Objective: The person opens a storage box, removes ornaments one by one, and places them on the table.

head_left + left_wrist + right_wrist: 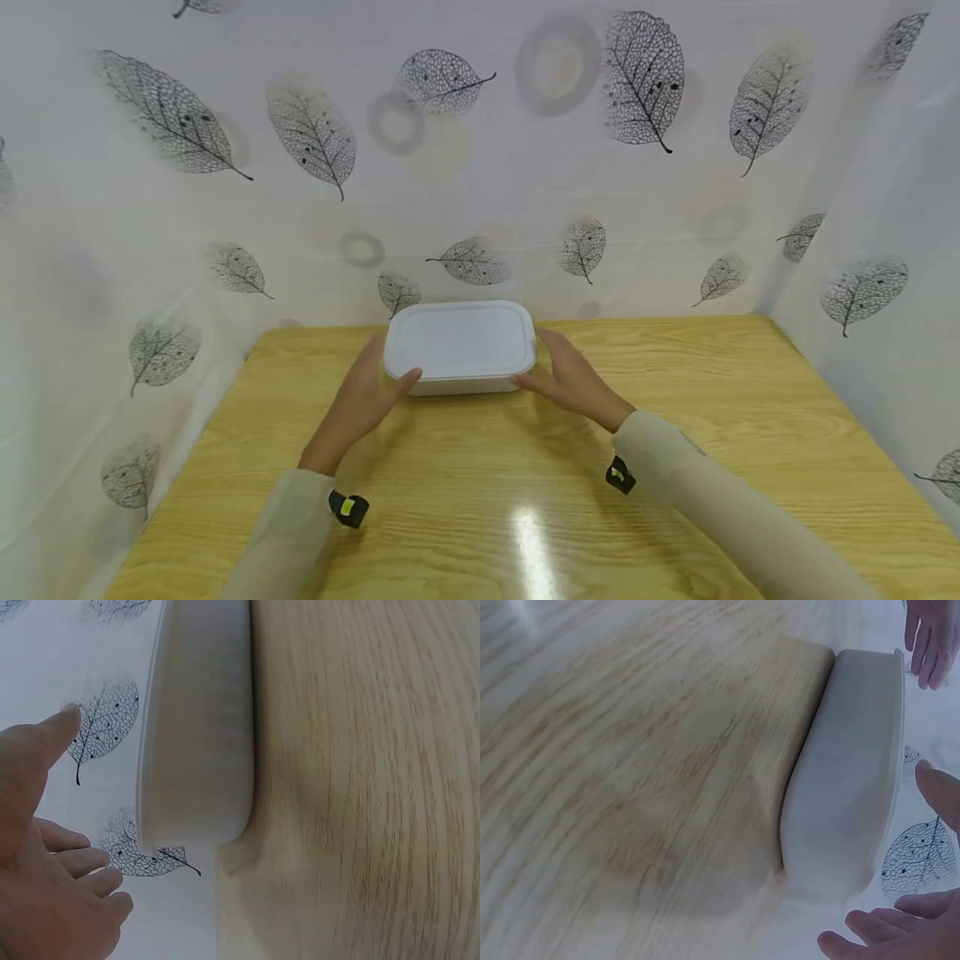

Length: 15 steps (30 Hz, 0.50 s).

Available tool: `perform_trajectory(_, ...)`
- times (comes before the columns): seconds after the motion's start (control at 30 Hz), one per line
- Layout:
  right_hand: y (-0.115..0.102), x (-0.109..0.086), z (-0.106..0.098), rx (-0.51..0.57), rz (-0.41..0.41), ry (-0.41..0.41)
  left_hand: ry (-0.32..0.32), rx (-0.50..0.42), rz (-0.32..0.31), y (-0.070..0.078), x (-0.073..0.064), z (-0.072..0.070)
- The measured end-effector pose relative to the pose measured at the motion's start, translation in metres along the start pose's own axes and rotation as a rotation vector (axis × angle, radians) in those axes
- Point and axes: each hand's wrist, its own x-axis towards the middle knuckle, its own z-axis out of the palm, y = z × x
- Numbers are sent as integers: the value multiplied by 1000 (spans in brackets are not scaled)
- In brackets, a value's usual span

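Note:
A white rectangular food container [460,342] with rounded corners and a lid on top stands by the table's back edge. On its left side is my left hand [362,398], thumb toward the front left corner. My right hand [572,382] is on the opposite side, its thumb by the front right corner. In the left wrist view, the left hand's fingers [82,862] are loosely spread near the container's end wall. Likewise, the right wrist view has the right hand [915,930] with fingers relaxed and thumb apart from them, beside the container [844,772].
The wood-grain table [480,475] extends in front of the container and to both sides. Pale leaf-print sheets [495,183] hang behind and along both sides of it. Small black devices [348,508] with yellow marks sit under both sleeved wrists.

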Motion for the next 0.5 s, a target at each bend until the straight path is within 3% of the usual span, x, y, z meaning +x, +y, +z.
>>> perform_trajectory(0.27, 12, 16, 8, 112, 100, -48, -22, -12, -66, -13, 7, 2)
perform_trajectory(0.5, 16, 20, 11, 177, 176, -82, -91, -1, -227, -20, 9, 1)
